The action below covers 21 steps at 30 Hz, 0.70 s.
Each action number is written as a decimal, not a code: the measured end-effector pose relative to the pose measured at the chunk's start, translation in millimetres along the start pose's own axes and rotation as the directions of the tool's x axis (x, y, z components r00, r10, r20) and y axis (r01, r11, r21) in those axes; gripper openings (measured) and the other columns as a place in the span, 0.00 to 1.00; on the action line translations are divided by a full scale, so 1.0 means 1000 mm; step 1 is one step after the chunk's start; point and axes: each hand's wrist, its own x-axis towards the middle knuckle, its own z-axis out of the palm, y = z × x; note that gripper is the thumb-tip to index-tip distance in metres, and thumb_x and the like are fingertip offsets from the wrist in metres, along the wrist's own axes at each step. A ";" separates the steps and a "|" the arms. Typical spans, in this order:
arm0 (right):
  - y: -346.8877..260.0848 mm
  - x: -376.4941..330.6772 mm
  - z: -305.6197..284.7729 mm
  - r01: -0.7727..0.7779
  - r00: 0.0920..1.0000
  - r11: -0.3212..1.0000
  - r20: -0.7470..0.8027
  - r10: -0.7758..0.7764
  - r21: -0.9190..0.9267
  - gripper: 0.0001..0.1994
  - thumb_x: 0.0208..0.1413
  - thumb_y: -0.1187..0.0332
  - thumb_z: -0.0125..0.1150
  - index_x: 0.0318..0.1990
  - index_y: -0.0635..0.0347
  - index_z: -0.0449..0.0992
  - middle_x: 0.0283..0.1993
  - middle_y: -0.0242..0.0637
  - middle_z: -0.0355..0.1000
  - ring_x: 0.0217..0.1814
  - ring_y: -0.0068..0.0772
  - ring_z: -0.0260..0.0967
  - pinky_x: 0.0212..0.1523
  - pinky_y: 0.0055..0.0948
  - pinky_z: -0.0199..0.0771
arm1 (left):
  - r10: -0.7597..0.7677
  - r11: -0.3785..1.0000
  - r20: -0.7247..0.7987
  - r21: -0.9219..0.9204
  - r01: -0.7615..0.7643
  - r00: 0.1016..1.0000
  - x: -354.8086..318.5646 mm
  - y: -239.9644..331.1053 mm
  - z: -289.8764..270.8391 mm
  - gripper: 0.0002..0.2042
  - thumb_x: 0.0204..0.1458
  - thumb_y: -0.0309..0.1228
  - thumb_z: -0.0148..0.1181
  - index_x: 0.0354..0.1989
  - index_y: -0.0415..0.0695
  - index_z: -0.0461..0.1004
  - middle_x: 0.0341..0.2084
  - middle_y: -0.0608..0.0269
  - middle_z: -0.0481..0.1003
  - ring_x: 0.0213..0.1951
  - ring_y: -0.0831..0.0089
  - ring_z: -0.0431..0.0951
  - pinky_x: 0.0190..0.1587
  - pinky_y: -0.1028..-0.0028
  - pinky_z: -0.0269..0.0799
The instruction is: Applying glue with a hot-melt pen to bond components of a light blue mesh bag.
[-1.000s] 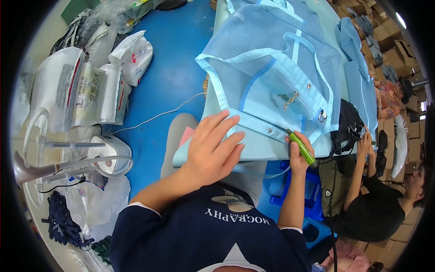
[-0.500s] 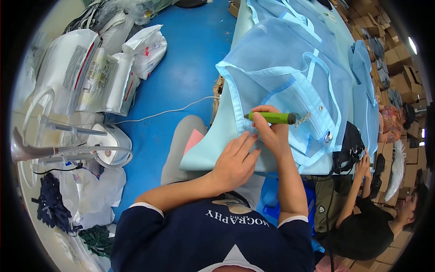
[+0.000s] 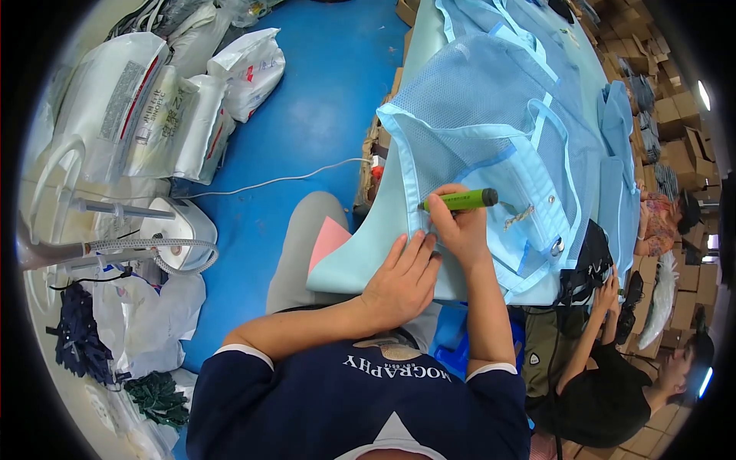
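A light-blue mesh bag (image 3: 475,92) with pale fabric trim lies spread over the table. Held in my right hand (image 3: 458,226) is a green marker (image 3: 464,200) with a dark end, its tip at the bag's trim band (image 3: 414,184). My left hand (image 3: 402,280) lies flat with fingers stretched, fingertips on the lower end of that band, just left of my right hand. To the right of the marker, a small bunch of beaded chain (image 3: 519,218) and a metal ring (image 3: 557,246) sit on the bag's solid blue panel (image 3: 529,192).
Pale blue cloth (image 3: 349,264) drapes over the table's near left corner. Beyond the right side, a co-worker in black (image 3: 606,395) handles a black item (image 3: 590,264). White packages (image 3: 107,115) and a garment steamer (image 3: 180,234) stand left; a white cord (image 3: 268,180) crosses the blue floor.
My view has shifted slightly. The marker has moved a little along the trim toward me, still in my right hand; my left hand stays flat on the band's end.
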 end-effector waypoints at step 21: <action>0.007 -0.003 -0.004 0.008 1.000 1.000 0.027 -0.008 -0.006 0.05 0.55 0.72 0.62 0.33 0.65 0.73 0.22 0.29 0.70 0.22 0.15 0.63 0.23 0.19 0.62 | -0.003 1.000 -0.057 -0.028 0.002 0.998 0.000 -0.003 0.002 0.15 0.44 0.29 0.59 0.42 0.38 0.75 0.52 0.46 0.71 0.58 0.50 0.67 0.63 0.51 0.56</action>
